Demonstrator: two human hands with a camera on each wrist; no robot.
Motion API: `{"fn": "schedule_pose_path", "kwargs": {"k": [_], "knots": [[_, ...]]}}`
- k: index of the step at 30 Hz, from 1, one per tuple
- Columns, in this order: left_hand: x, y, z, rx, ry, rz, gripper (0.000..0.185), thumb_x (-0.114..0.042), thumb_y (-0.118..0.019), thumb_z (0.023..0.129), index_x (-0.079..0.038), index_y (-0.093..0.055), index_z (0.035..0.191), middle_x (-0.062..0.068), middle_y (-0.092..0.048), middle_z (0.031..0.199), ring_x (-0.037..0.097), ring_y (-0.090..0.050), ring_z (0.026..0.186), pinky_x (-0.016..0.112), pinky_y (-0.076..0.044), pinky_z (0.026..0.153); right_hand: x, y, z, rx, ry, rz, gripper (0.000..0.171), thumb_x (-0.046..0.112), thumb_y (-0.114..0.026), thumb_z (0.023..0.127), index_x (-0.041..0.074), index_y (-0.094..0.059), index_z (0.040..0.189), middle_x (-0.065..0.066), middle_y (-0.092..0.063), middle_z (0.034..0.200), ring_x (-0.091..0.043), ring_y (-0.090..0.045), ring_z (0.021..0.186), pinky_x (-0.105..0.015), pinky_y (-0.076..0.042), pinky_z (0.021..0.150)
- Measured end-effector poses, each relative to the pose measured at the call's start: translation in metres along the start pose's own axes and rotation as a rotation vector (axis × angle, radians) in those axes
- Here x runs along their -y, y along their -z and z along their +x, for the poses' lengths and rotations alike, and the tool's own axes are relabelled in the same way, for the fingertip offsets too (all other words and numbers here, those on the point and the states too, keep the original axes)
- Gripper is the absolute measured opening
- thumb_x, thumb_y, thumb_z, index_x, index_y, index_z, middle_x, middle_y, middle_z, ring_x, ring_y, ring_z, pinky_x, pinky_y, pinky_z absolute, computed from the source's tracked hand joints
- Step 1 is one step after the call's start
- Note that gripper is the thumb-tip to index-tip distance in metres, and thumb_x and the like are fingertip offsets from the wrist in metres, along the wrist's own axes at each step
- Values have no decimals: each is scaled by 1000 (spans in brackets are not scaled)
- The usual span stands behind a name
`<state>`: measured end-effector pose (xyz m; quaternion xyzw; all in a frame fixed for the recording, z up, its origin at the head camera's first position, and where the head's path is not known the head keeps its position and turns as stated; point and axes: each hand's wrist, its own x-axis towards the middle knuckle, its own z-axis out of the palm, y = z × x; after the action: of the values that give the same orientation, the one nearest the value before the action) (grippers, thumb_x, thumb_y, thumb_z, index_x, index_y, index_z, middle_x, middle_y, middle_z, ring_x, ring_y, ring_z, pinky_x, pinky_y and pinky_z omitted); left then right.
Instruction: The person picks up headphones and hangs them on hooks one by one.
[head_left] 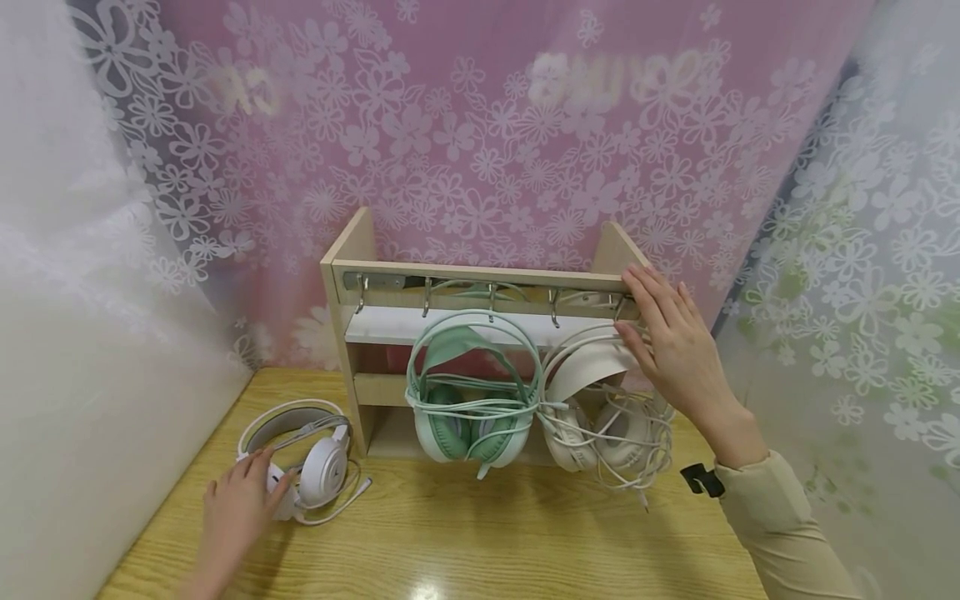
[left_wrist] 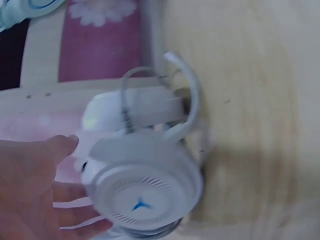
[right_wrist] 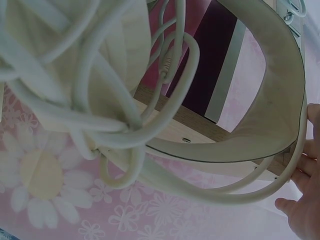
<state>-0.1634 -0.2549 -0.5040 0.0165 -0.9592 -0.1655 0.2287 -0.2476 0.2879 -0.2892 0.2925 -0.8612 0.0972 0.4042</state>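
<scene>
My left hand is at a white headset lying on the wooden table, its fingers at the near ear cup. In the left wrist view, that ear cup carries a blue mark, and the thumb stands apart from it. A slim microphone boom curves up beside it. My right hand rests with extended fingers on the right end of a wooden rack. Just below that hand hangs a cream headset, its cable wound in loose loops. A mint-green headset hangs from the rack's middle.
Several metal hooks line the rack's front rail. A white shelf runs behind them. Flowered pink cloth covers the back, with pale sheets on both sides. The table extends in front of the rack.
</scene>
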Motion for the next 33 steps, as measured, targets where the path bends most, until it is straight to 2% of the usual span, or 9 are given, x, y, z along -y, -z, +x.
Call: {"fn": "schedule_pose_path", "kwargs": {"k": [3,8,11,15,19,23,27,29,33], "knots": [[5,10,12,72,-3,-44,45,-29,-67,97,7,-63,125,36,-64,116,59,-60,103,74,-44,86,0,0,0,-1,-1,0,67,53,-34,108,8,-35,157,-13,-37,161,-32,-31,150,-52,-14,126],[19,22,34,181,11,-255,42,-24,-51,108,10,-59,129,36,-64,120,56,-61,108,66,-50,85,0,0,0,1,-5,1,68,55,-33,108,8,-35,158,-13,-37,161,-32,-31,150,-52,-14,126],[29,24,46,173,6,-338,39,-20,-46,109,11,-58,130,36,-63,120,55,-62,107,65,-51,84,0,-1,-1,3,-6,0,69,55,-33,108,8,-35,158,-12,-37,161,-32,-31,150,-52,-14,126],[44,22,57,108,3,-351,35,-17,-47,109,9,-62,127,35,-66,117,54,-65,103,65,-52,83,0,-1,-1,4,0,3,68,54,-34,108,8,-35,157,-12,-37,161,-32,-31,150,-52,-14,126],[61,18,68,142,35,-389,40,-20,-42,111,10,-59,130,33,-66,119,49,-66,104,57,-55,82,-1,0,-1,-1,5,1,67,54,-34,108,7,-36,157,-12,-37,161,-32,-31,150,-52,-14,126],[77,15,75,226,105,-485,48,-24,-37,112,14,-52,136,36,-60,128,16,-73,96,28,-58,78,-1,0,0,1,4,0,68,54,-34,108,8,-35,158,-12,-37,161,-32,-31,150,-51,-14,126],[89,10,79,278,183,-536,50,-24,-35,112,18,-49,136,39,-56,131,-16,-57,84,11,-49,70,-1,0,1,1,2,-4,68,54,-34,108,8,-36,157,-12,-37,161,-32,-31,150,-51,-14,126],[95,6,81,300,214,-526,50,-23,-35,111,19,-48,135,39,-55,131,-12,-59,84,12,-48,69,-1,1,1,1,2,-5,68,54,-34,108,8,-36,157,-12,-37,161,-32,-31,150,-51,-14,126],[107,-3,81,357,279,-518,50,-20,-35,111,23,-45,134,40,-56,129,13,-69,92,14,-51,69,-1,1,0,6,0,-4,67,54,-34,108,8,-35,158,-12,-37,161,-31,-30,150,-52,-15,126]]}}
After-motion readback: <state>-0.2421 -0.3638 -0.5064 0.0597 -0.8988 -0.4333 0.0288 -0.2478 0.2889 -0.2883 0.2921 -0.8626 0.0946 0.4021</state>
